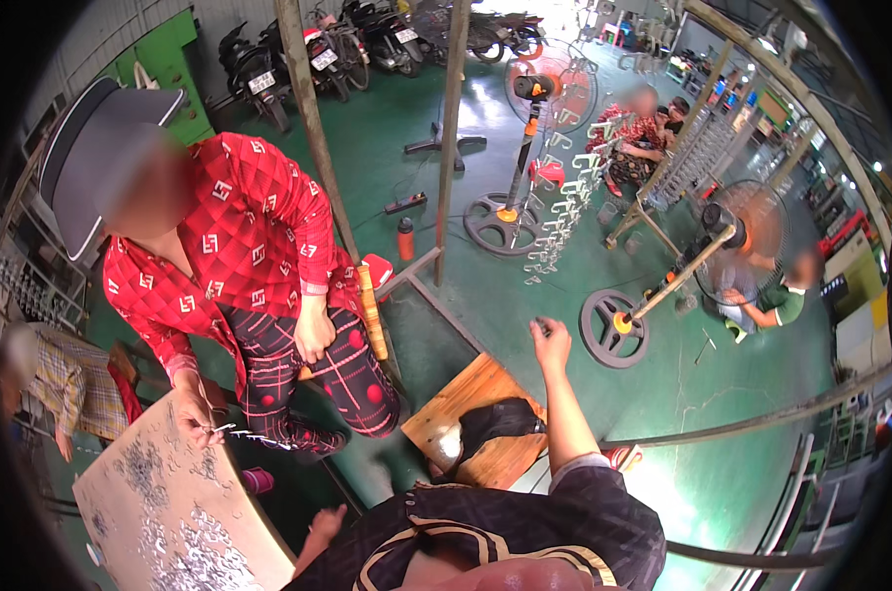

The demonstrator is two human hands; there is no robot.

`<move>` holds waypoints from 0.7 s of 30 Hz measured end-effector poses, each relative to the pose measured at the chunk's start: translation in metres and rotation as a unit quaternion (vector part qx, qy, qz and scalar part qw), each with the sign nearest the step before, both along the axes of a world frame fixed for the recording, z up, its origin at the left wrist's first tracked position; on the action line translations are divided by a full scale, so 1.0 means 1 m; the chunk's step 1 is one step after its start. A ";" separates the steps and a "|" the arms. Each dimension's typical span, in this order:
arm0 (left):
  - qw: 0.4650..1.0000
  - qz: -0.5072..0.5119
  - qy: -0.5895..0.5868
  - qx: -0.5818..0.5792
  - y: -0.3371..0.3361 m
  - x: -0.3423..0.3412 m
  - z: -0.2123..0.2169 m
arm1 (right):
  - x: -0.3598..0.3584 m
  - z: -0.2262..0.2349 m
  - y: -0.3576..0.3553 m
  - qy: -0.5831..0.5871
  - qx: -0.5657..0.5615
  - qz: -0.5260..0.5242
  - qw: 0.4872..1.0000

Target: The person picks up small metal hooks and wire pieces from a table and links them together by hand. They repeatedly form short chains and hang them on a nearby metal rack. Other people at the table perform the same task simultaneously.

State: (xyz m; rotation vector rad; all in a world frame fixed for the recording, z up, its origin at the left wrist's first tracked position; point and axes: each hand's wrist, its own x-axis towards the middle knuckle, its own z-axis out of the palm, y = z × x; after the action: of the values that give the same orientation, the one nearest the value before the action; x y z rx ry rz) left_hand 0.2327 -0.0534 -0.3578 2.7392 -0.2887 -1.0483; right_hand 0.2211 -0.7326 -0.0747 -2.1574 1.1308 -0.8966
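My right hand (pixel 551 345) is raised over the floor at mid-picture, its fingers curled together; whatever they may hold is too small to make out. Beyond it hang strands of bent silvery metal hooks (pixel 567 212), apart from the hand. My left hand (pixel 323 527) is low beside the brown work table (pixel 259 512), fingers loosely stretched and nothing visible in them. Small loose metal pieces (pixel 204 547) lie spread over that table, with a darker heap (pixel 142 473) farther back. Across the table, a seated co-worker's hand (pixel 198 419) holds a linked strand of metal pieces (pixel 244 433).
A wooden stool (pixel 446 404) with a dark cloth or bag (pixel 500 428) stands just ahead. Metal frame posts (pixel 453 98) and a rail (pixel 751 424) surround me. Two floor fans (pixel 534 89) (pixel 736 231) stand beyond. Motorbikes (pixel 259 74) line the back; other people sit at right.
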 end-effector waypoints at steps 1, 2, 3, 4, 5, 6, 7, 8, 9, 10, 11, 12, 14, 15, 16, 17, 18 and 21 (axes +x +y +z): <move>1.000 0.002 0.018 -0.014 -0.056 0.028 0.082 | 0.005 0.000 -0.012 0.011 -0.013 -0.004 1.000; 0.999 0.003 0.039 -0.027 -0.115 0.048 0.165 | 0.008 -0.002 -0.023 0.023 -0.025 -0.010 0.999; 0.996 -0.012 0.024 -0.082 -0.132 0.057 0.188 | 0.025 -0.002 -0.027 0.029 -0.027 -0.002 0.999; 0.989 -0.040 0.012 -0.141 -0.156 0.073 0.204 | 0.036 -0.005 -0.032 0.030 -0.029 -0.007 0.999; 0.979 -0.072 0.013 -0.190 -0.189 0.090 0.219 | 0.047 -0.009 -0.037 0.032 -0.031 -0.014 0.999; 0.965 -0.100 0.015 -0.240 -0.223 0.101 0.234 | 0.056 -0.014 -0.038 0.036 -0.034 -0.016 0.999; 0.943 -0.137 -0.020 -0.303 -0.260 0.112 0.256 | 0.065 -0.014 -0.047 0.024 -0.041 -0.022 0.999; 0.916 -0.171 -0.050 -0.360 -0.288 0.111 0.275 | 0.064 -0.021 -0.051 0.015 -0.044 -0.028 0.999; 0.909 -0.189 -0.036 -0.369 -0.315 0.115 0.289 | 0.067 -0.023 -0.054 0.005 -0.046 -0.034 0.998; 0.903 -0.207 -0.021 -0.376 -0.337 0.119 0.299 | 0.068 -0.024 -0.055 0.001 -0.038 -0.029 0.999; 0.887 -0.232 -0.029 -0.399 -0.358 0.125 0.298 | 0.071 -0.024 -0.055 -0.003 -0.031 -0.025 0.999; 0.870 -0.256 -0.037 -0.420 -0.379 0.128 0.294 | 0.071 -0.025 -0.056 -0.007 -0.024 -0.021 0.999; 0.848 -0.277 -0.018 -0.452 -0.417 0.128 0.297 | 0.066 -0.030 -0.059 -0.019 -0.031 -0.007 0.999; 0.836 -0.287 -0.007 -0.468 -0.432 0.126 0.296 | 0.063 -0.033 -0.060 -0.025 -0.035 0.000 0.999; 0.829 -0.301 -0.008 -0.472 -0.448 0.128 0.293 | 0.063 -0.031 -0.062 -0.025 -0.032 0.010 0.999; 0.822 -0.314 -0.008 -0.475 -0.463 0.128 0.288 | 0.062 -0.029 -0.062 -0.024 -0.029 0.019 0.999; 0.815 -0.326 -0.008 -0.479 -0.476 0.128 0.283 | 0.061 -0.027 -0.062 -0.022 -0.026 0.030 0.999; 0.815 -0.311 0.030 -0.488 -0.511 0.125 0.290 | 0.060 -0.023 -0.065 -0.031 -0.028 0.043 0.998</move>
State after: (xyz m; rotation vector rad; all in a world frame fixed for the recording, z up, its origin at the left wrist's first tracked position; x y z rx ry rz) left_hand 0.3578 -0.5647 -0.0683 1.6654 -1.3439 -0.7488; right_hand 0.2810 -0.7977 -0.0977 -2.1894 0.9875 -0.9602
